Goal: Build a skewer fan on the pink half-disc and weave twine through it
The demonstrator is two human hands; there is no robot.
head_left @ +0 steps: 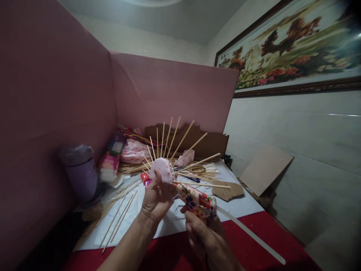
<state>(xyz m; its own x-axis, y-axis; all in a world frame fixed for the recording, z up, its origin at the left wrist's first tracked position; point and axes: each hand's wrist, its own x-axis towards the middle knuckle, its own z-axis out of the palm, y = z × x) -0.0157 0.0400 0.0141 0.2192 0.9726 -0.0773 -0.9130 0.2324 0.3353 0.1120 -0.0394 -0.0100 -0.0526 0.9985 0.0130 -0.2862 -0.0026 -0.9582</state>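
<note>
On the left part of the worktop (276,233), three loose sticks (118,222) lie slanting toward the near edge. To their right, above the worktop, the left grip (158,197) grasps a spotted disc (163,167), thumb upon its face. The disc lies just beyond this grip, which is the nearer one, and its thin spokes (182,140) spread toward the far and right edges. Further right, the right grip (207,235) is clasped around a cloth-wrapped glue gun (188,195). The gun's long axis runs from beside the disc toward the near right corner; whether its tip touches, I cannot tell.
</note>
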